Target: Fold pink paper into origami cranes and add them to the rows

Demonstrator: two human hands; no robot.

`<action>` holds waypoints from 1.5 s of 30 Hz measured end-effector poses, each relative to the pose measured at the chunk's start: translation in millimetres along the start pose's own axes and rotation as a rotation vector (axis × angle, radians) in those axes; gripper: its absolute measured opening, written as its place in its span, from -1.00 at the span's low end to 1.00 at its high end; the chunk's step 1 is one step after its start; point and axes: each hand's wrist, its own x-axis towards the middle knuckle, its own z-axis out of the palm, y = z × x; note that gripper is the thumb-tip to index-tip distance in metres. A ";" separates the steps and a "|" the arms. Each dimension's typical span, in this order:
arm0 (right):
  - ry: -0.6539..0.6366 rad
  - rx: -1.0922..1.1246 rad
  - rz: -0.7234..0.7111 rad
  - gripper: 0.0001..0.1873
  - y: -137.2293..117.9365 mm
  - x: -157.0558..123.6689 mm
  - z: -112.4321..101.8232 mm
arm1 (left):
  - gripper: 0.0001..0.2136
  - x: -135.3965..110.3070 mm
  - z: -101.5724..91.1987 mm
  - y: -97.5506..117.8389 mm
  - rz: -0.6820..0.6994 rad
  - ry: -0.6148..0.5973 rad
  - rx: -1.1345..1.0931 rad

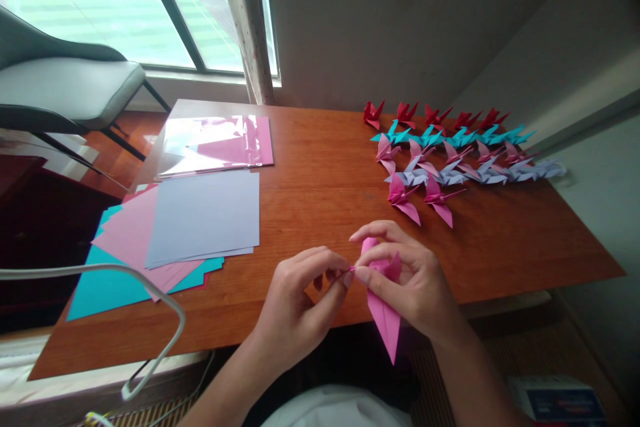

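Note:
A bright pink origami crane (384,310) is held between my hands over the table's front edge, one wing pointing down towards me. My left hand (307,297) pinches the thin pointed tip at the crane's left end between thumb and fingertips. Around the crane's body my right hand (407,273) is closed, thumb and index finger gripping close to that same tip. The right hand's fingers hide part of the folds. Two finished cranes of the same pink, a left one (401,198) and a right one (442,200), stand on the table beyond my right hand.
Behind those stand rows of lavender cranes (453,175), light pink cranes (423,157), turquoise cranes (433,136) and red cranes (373,115). Lavender paper sheets (210,213) overlie pink and turquoise sheets (110,287) at left, near a clear paper packet (215,142). A white cable (177,313) crosses the front left.

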 end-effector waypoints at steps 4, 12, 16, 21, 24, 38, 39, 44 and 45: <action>0.010 0.009 -0.005 -0.90 -0.4 -1.2 0.7 | -0.83 -1.0 1.6 -1.3 -0.037 0.005 -0.043; -0.022 0.002 0.020 -0.92 -1.2 0.7 -0.8 | -0.80 -0.6 1.6 -1.2 -0.105 0.018 -0.132; -0.045 -0.018 0.010 -0.93 -1.5 0.9 -2.4 | -0.81 0.2 1.5 1.2 -0.100 0.039 -0.127; -0.002 -0.004 0.011 -0.92 -3.4 1.4 -1.4 | -0.83 1.0 2.5 1.5 -0.062 0.041 -0.107; 0.018 0.003 0.014 -0.91 -5.5 2.0 -0.2 | -0.83 1.7 3.4 0.4 -0.034 0.048 -0.084; 0.075 0.019 0.024 -0.89 -7.7 1.0 4.0 | -0.87 -0.6 4.9 -7.6 0.075 0.075 -0.024; 0.075 0.018 0.026 -0.89 -7.8 1.0 3.8 | -0.87 -0.7 5.0 -8.0 0.077 0.077 -0.018; 0.025 -0.010 0.010 -0.91 -6.4 1.2 0.7 | -0.89 -1.9 4.1 -7.9 0.113 0.086 0.025; 0.006 -0.015 0.007 -0.92 -6.0 1.2 -0.3 | -0.89 -2.3 3.8 -7.6 0.123 0.086 0.035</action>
